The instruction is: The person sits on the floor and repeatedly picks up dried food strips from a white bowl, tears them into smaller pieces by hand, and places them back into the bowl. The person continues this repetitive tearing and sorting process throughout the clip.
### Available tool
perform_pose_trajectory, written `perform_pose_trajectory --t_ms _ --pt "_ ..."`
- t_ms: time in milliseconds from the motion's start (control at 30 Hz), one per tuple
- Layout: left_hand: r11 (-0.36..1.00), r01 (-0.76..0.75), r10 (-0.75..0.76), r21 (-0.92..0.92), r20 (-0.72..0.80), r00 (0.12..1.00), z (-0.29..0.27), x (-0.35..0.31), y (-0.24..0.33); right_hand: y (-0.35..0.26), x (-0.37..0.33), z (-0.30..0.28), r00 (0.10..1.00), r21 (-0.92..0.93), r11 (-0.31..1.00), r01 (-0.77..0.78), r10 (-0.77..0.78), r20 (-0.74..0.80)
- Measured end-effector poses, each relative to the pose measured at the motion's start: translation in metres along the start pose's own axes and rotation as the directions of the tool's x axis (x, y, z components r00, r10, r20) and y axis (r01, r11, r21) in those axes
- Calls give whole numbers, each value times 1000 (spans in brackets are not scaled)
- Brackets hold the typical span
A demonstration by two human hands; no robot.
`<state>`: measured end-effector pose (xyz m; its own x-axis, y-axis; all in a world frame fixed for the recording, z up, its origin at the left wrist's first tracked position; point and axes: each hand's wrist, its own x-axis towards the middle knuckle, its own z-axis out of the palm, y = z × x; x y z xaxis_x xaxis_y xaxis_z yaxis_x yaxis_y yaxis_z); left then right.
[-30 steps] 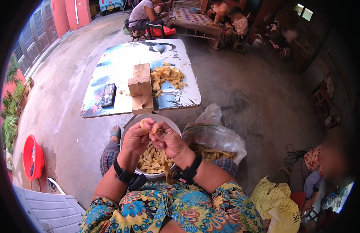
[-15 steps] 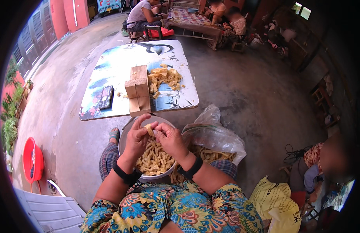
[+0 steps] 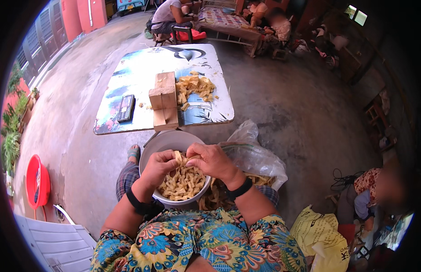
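Pinched between both my hands is a pale yellow tofu skin strip, bent and pulled short. My left hand grips its left end with thumb and fingers, while my right hand holds the other end. Both are just above a round grey bucket, which holds many knotted tofu skin pieces. To the right of the bucket lies a clear plastic bag with loose strips in and under it. My fingers partly hide the held strip.
Beyond the bucket stands a low painted table with wooden blocks, crumpled yellow sheets and a black keypad device. A red basin is at left, a yellow sack at lower right beside a person. Other people sit far back.
My hands have moved slightly down and right, lower over the bucket. The strip, earlier looped upright around the left fingers, now lies stretched sideways between both hands.
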<state>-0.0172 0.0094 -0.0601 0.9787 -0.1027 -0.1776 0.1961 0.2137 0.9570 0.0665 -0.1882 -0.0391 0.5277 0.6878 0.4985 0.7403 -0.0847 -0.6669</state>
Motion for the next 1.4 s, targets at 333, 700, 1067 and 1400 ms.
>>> perform_pose_trajectory --t_ms 333,700,1067,1400 --pt "287 -436 737 853 93 669 21 0 -5 -5 -5 4 1000 -240 971 12 -6 29" --pt "937 -27 21 348 20 1000 17 -8 -1 3 -4 -9 938 147 956 -256 209 275" --pt "999 -21 15 37 151 988 10 -20 13 54 -11 -29 930 757 547 -358 277 240" --pt "999 22 -30 24 401 916 -30 -1 41 29 4 -3 942 672 660 -335 249 225"
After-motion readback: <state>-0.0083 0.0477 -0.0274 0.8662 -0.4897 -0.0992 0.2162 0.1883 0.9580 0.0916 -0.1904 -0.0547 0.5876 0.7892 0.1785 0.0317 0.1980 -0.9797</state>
